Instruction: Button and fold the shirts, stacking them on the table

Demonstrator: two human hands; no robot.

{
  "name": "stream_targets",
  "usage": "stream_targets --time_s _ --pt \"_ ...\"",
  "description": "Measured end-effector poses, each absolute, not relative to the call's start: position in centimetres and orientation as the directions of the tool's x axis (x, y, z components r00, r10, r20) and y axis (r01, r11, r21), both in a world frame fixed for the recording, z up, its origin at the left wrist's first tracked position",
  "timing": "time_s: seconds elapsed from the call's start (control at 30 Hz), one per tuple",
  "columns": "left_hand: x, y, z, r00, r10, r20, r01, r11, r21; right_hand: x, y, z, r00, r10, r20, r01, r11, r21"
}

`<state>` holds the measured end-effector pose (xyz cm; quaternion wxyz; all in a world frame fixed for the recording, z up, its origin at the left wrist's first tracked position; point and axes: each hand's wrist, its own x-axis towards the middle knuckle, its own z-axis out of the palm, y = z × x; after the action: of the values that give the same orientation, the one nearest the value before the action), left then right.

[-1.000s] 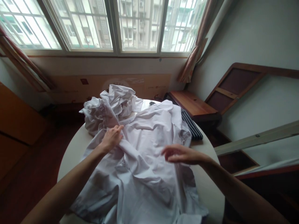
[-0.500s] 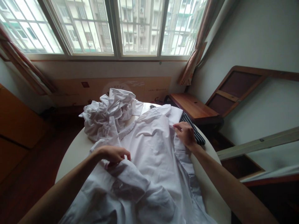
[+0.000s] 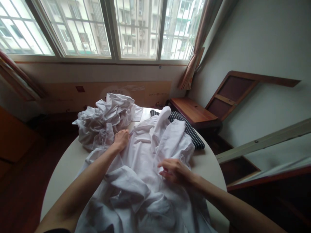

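Observation:
A large white shirt (image 3: pixel 138 152) lies spread and creased over the round table, its near part bunched in loose folds. My left hand (image 3: pixel 121 139) is closed on the shirt's left edge, fingertips hidden beneath the knuckles. Lower on the right side, my right hand (image 3: pixel 173 171) has its fingers curled in a pinch at the cloth, and a bit of white fabric shows between thumb and fingers. Beyond that hand, the shirt's right side is folded inward in a raised flap.
A crumpled heap of white cloth (image 3: pixel 104 119) sits at the table's far left. Black-and-white striped fabric (image 3: pixel 194 137) lies at the far right. The pale round table (image 3: pixel 58 174) has a wooden bench (image 3: pixel 191 108) behind it, below the barred window (image 3: pixel 136 29).
My left hand has moved forward to the shirt's left edge. My right hand has come nearer and inward, and the shirt's right side is now folded over, exposing more striped fabric.

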<state>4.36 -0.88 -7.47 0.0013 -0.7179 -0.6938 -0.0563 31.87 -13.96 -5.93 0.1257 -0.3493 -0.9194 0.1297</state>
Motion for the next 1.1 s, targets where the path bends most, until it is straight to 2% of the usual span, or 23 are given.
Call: stream_targets --time_s 0.07,0.2,0.27,0.33,0.4,0.5,0.57,0.63,0.77,0.87,0.97,1.03,1.1 --pt "4.4 -1.2 -7.1 0.031 0.990 0.136 0.994 -0.045 0.099 31.9 -13.3 -5.7 -0.643 0.753 0.139 0.710 0.654 -0.260" --pt "3.7 -1.4 -5.0 -0.022 0.935 0.355 0.981 -0.047 0.186 32.5 -11.0 -4.1 -0.621 0.783 -0.041 0.781 0.612 -0.127" --pt "2.6 -0.9 -3.3 -0.098 0.886 0.454 0.966 -0.024 0.256 33.5 -9.7 -2.7 -0.544 0.838 -0.037 0.836 0.539 -0.102" --pt "1.3 0.0 -1.6 -0.193 0.826 0.530 0.941 0.002 0.339 34.6 -8.9 -1.4 -0.456 0.889 0.040 0.880 0.457 -0.133" --pt "0.1 1.1 0.0 -0.275 0.775 0.569 0.909 0.016 0.416 35.2 -9.1 -1.1 -0.494 0.867 0.068 0.849 0.498 -0.179" --pt "-1.0 2.6 1.8 -0.345 0.727 0.594 0.865 -0.001 0.502 34.4 -10.8 -2.5 -0.682 0.731 -0.015 0.718 0.666 -0.204" --pt "-1.2 3.3 2.7 -0.395 0.690 0.606 0.834 -0.007 0.552 33.3 -11.9 -3.5 -0.697 0.711 -0.088 0.710 0.668 -0.224" --pt "-1.3 3.6 3.4 -0.441 0.654 0.615 0.807 -0.011 0.590 32.7 -12.1 -3.4 -0.651 0.752 -0.102 0.742 0.602 -0.295" --pt "-1.8 3.9 4.4 -0.467 0.606 0.645 0.785 -0.052 0.617 34.8 -8.7 0.5 -0.511 0.855 0.086 0.745 0.490 -0.452" --pt "-3.0 4.5 4.6 -0.542 0.550 0.636 0.741 -0.045 0.670 38.0 -3.7 3.2 -0.216 0.922 0.322 0.840 0.344 -0.420" --pt "-4.4 5.5 4.2 -0.633 0.524 0.570 0.668 -0.002 0.744 40.3 1.4 3.2 0.042 0.879 0.475 0.846 0.222 -0.485" --pt "-4.8 5.6 3.3 -0.633 0.536 0.558 0.666 0.010 0.746 40.8 3.7 1.8 0.053 0.885 0.463 0.827 0.221 -0.517" --pt "-4.5 4.7 2.1 -0.530 0.550 0.645 0.759 -0.032 0.651 40.7 4.5 0.1 -0.027 0.887 0.461 0.826 0.279 -0.489"
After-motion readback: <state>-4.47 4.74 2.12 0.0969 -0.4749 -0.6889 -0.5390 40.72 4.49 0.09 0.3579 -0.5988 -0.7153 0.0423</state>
